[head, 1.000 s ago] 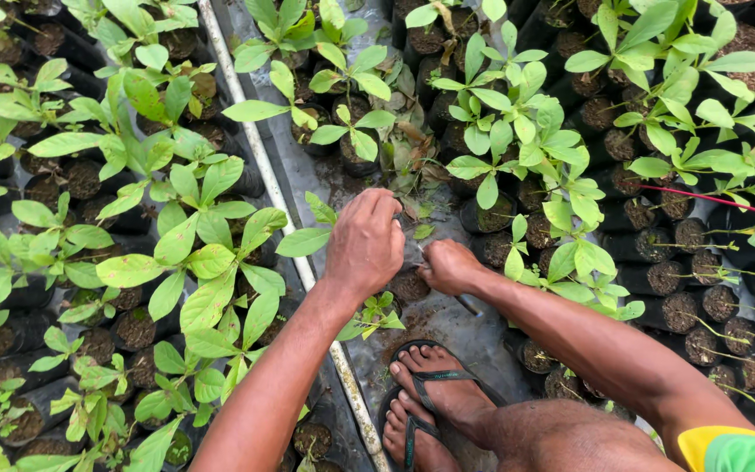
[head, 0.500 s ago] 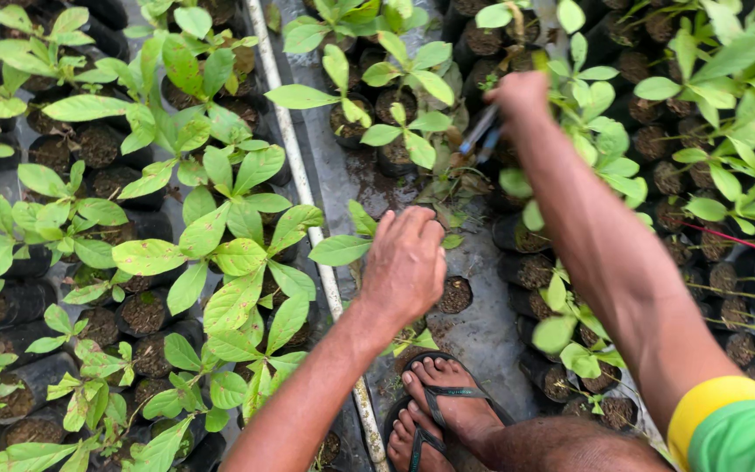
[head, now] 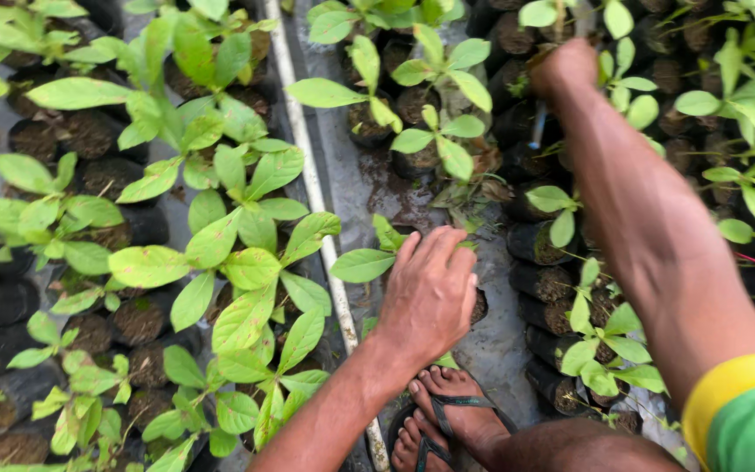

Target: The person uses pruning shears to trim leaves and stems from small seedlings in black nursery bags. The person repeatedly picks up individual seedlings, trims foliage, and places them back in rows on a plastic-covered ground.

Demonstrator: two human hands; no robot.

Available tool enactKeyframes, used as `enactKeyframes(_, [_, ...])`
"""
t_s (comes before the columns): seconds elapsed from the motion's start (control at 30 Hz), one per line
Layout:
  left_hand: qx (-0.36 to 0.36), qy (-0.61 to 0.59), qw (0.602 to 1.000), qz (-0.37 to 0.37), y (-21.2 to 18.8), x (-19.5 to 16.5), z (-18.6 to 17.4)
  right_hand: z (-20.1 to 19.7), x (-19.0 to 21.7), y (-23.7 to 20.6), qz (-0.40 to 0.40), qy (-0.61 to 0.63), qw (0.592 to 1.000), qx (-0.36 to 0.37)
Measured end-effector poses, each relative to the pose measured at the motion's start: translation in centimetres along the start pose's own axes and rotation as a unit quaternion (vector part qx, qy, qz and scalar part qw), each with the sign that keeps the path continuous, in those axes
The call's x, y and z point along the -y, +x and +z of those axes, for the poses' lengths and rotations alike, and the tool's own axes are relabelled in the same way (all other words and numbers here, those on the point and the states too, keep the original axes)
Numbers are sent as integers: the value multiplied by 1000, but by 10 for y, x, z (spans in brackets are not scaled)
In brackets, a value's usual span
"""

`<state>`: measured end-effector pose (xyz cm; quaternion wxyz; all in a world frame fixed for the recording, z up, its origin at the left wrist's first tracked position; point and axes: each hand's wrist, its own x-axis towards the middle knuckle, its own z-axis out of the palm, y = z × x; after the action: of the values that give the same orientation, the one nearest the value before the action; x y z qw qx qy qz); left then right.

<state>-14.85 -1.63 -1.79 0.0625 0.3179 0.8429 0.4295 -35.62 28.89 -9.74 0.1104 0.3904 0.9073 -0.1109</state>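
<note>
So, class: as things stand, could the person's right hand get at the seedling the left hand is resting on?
Probably yes. The right hand is stretched away among the far pots, but nothing lies between it and the seedling except open ground sheet; only the left hand covers that seedling's pot.

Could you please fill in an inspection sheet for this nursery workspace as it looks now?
Surface: wet grey ground strip between the rows.
Job's things: seedling in a black bag, under the left hand.
Clutter: loose soil on the strip.
Grippers: left hand rests on the seedling, fingers bent; right hand reaches far, closed on a thin tool.
Cables: white pipe along the strip.
Surroundings: rows of bagged seedlings; feet in sandals.
</note>
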Motion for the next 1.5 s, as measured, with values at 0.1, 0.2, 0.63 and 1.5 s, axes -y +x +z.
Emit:
enactKeyframes(0.1, [11, -4, 1000, -4, 2, -2, 0, 1, 2, -4, -15, -69, 997, -17])
enactKeyframes(0.2, [16, 6, 1000, 7, 1, -7, -2, 1, 0, -9, -29, -103, 994, -8])
enactKeyframes(0.63, [49, 50, 991, 113, -22, -37, 28, -56, -30, -43, -179, 14, 980, -89])
enactKeyframes(1.5, [276, 246, 928, -45, -33, -3, 51, 30, -109, -179, -581, -270, 707, 299])
